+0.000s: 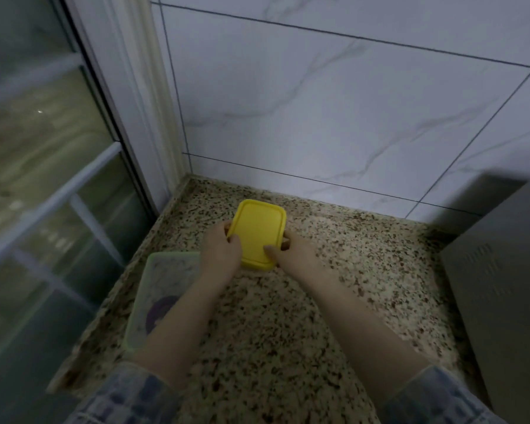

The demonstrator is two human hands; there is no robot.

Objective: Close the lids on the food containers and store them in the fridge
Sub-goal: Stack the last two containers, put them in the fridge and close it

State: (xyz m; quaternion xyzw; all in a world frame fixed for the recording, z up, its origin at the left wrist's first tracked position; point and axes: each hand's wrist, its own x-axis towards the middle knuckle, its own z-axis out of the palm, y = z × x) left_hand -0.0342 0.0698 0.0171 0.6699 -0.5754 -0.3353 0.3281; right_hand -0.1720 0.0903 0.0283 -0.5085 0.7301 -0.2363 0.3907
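**Yellow box held from both sides**

A smooth, round-cornered yellow box (259, 234) sits on the speckled stone table (318, 301) near the tiled wall (318, 102). The left hand (222, 247) and right hand (291, 252) clasp its near corners, thumbs on the lid. A translucent green box (156, 289) lies under the left forearm.

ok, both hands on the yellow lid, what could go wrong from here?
1. Left hand and right hand press only the near end of the yellow rectangular plastic lid; its far edge may stay unsealed.
2. The left forearm hangs over the pale green translucent container, which lies near the speckled granite counter edge; a pull-back could knock it off.
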